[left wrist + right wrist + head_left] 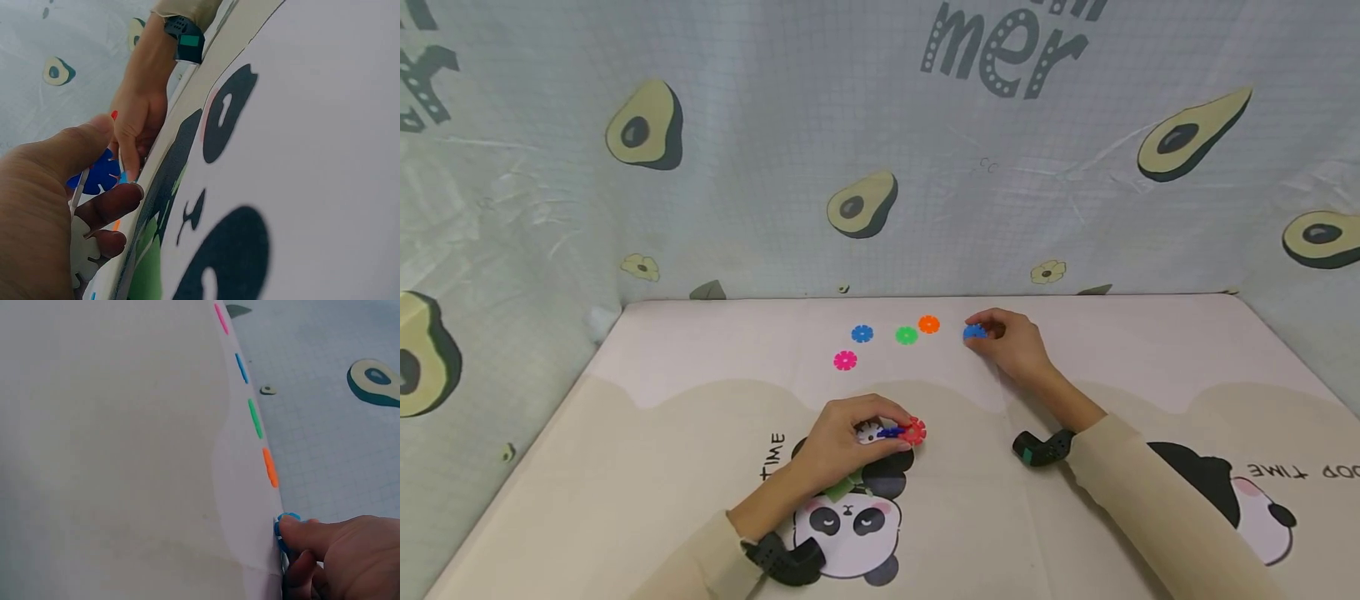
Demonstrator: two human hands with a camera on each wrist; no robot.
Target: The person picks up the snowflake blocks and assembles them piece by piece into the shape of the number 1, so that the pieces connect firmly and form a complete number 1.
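My left hand [842, 442] holds a small joined cluster of notched plastic discs above the panda print. A red disc [914, 431] shows at its fingertips. In the left wrist view a dark blue disc [105, 173] sits between thumb and fingers, and a whitish disc [82, 250] lies against the lower fingers. Farther off, my right hand [1018, 350] pinches a lighter blue disc [974, 332] close over the far part of the table. The right wrist view shows the thumb on that disc's face, with the other fingertips behind it hidden.
Left of my right hand lie an orange disc [928, 324], a green disc [906, 335], another blue disc [862, 333] and a pink disc [846, 360]. A printed cloth [700, 467] covers the table, and an avocado-patterned curtain [760, 167] hangs along its back edge.
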